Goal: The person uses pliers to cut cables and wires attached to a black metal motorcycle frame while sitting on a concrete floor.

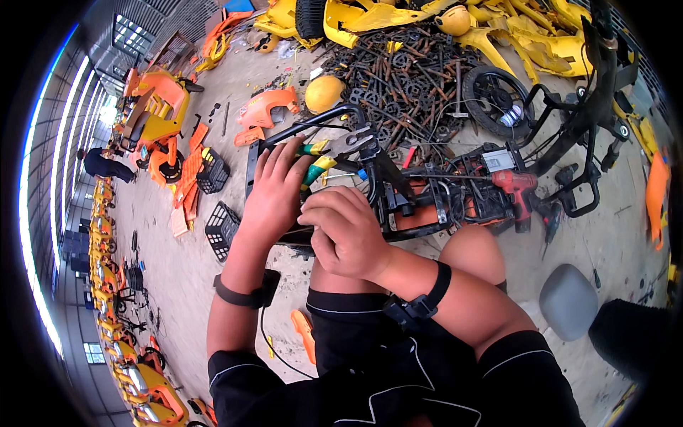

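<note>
One left hand (274,191), one right hand (347,231): fingers bent near one green-and-yellow-handled metal tool (324,163); grips cannot be determined.

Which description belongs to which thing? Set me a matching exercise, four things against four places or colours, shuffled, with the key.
Things
1. Hand tool
2. Power drill
3. Loose wheel
4. Lattice crate nearest the person

Descriptions
A. Right beside the pile of metal parts
B. Black, on the floor
C. Red, toward the right end of the black frame
D. Green and yellow handles, by the fingers of the left hand

Pairs: 1-D, 2-C, 3-A, 4-B
</note>
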`<action>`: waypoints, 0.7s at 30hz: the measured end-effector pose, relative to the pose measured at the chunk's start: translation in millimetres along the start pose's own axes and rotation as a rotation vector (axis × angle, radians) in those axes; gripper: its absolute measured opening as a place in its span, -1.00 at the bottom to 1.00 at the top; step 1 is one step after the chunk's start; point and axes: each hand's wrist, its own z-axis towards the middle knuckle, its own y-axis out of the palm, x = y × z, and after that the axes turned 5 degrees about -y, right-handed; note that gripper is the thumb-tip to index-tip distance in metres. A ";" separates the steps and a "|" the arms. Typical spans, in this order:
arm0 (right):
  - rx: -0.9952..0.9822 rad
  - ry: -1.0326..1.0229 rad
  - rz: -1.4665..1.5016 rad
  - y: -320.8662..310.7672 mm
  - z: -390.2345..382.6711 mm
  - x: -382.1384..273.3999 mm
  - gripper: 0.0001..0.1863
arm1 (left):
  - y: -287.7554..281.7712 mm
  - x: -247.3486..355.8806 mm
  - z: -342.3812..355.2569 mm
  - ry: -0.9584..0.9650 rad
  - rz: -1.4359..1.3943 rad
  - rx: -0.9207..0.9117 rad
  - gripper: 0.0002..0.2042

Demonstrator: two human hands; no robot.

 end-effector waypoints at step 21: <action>-0.009 0.073 -0.021 -0.8 8.1 12.0 -0.68 | 15.6 -27.5 32.7 0.173 -0.038 -0.080 -0.42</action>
